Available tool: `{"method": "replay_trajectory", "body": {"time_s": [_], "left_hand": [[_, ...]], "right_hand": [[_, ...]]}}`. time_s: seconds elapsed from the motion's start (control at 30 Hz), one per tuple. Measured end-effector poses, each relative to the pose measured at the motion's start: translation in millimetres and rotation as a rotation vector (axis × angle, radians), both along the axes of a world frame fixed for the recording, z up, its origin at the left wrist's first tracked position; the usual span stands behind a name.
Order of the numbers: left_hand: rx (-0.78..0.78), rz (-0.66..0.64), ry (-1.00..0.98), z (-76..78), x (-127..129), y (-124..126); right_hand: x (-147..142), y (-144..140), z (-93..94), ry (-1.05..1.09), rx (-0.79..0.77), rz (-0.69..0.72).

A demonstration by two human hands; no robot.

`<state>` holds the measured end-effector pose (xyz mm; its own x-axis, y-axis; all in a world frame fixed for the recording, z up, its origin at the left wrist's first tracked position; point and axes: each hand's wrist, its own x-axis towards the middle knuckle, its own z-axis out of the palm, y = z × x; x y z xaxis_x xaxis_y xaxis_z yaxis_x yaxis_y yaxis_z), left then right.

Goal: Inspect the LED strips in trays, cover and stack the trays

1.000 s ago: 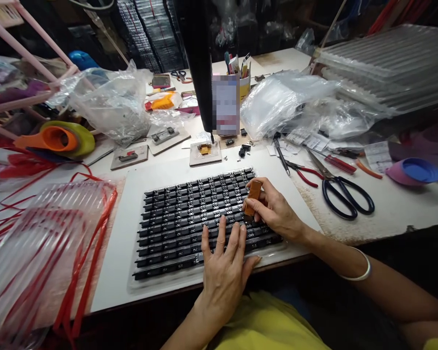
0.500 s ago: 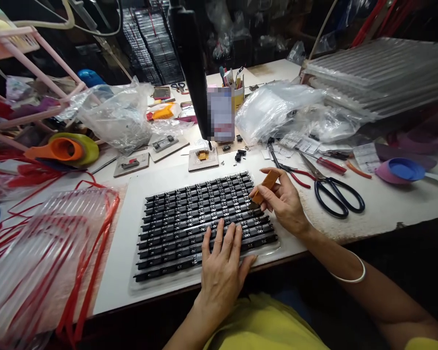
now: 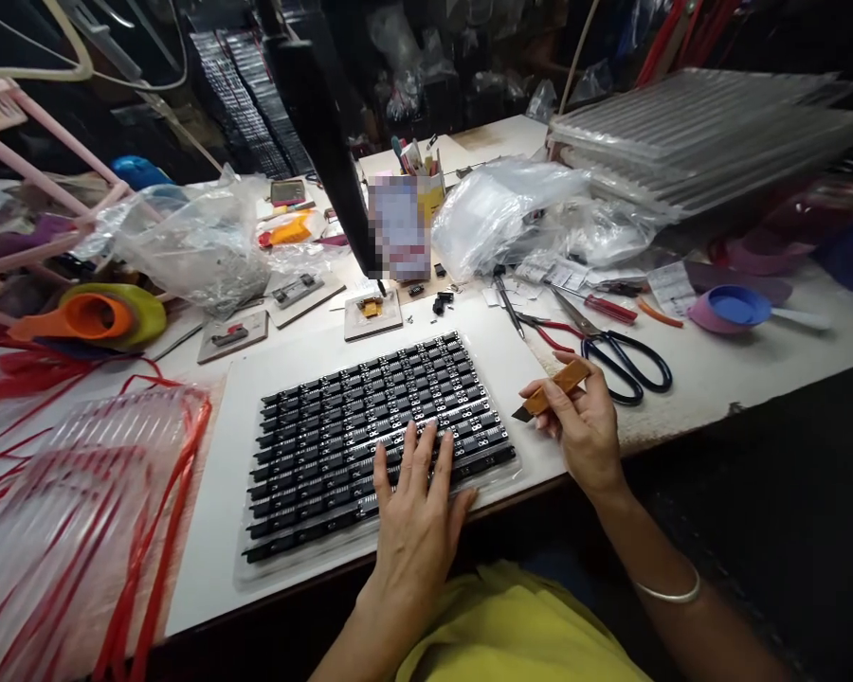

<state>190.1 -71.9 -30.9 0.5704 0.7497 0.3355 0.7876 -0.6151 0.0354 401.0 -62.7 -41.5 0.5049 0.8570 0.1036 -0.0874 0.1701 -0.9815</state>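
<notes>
A clear plastic tray (image 3: 240, 571) lies on the white board, filled with rows of small black electronic parts (image 3: 370, 426). My left hand (image 3: 416, 507) rests flat on the lower right of these rows, fingers spread, covering some of the parts. To the right of the tray, my right hand (image 3: 587, 431) grips a short knife (image 3: 558, 386) with an orange-brown handle. Its dark, slanted blade points left toward the tray but is apart from it.
Big scissors (image 3: 629, 365) and red-handled pliers (image 3: 551, 332) lie beyond my right hand. A black machine arm (image 3: 319, 142) comes down over a small fixture block (image 3: 373, 317). Plastic bags (image 3: 508, 213) sit behind. At left are bundled clear tubes with red ribbons (image 3: 174, 493).
My right hand with the knife has moved right and toward me, away from the tray's right edge. My left hand stays on the parts. The whole view has shifted slightly.
</notes>
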Motion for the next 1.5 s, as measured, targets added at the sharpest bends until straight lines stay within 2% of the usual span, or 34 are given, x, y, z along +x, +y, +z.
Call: {"method": "replay_trajectory", "body": {"time_s": [0.2, 0.33, 0.57, 0.97, 1.17, 1.5], "left_hand": [[-0.005, -0.021, 0.014, 2.3, 16.7, -0.3], [-0.015, -0.012, 0.011, 1.7, 14.6, 0.4], [-0.001, 0.048, 0.047, 2.4, -26.2, -0.2], [-0.033, 0.301, 0.002, -7.2, -105.4, -13.4], [-0.052, 0.395, -0.035, -6.9, -120.2, -16.1], [-0.113, 0.416, -0.075, -10.0, -139.6, -15.9]], "right_hand": [[2.2, 1.8, -2.9, 0.046, 0.021, -0.001], [2.9, 1.2, -1.9, 0.045, 0.02, 0.007], [3.0, 0.5, -1.9, 0.03, 0.017, 0.001], [1.5, 1.0, -0.7, 0.038, -0.003, 0.004], [-5.4, -1.0, 0.9, 0.019, -0.023, -0.01], [-6.3, -1.8, -1.5, -0.032, -0.023, -0.047]]}}
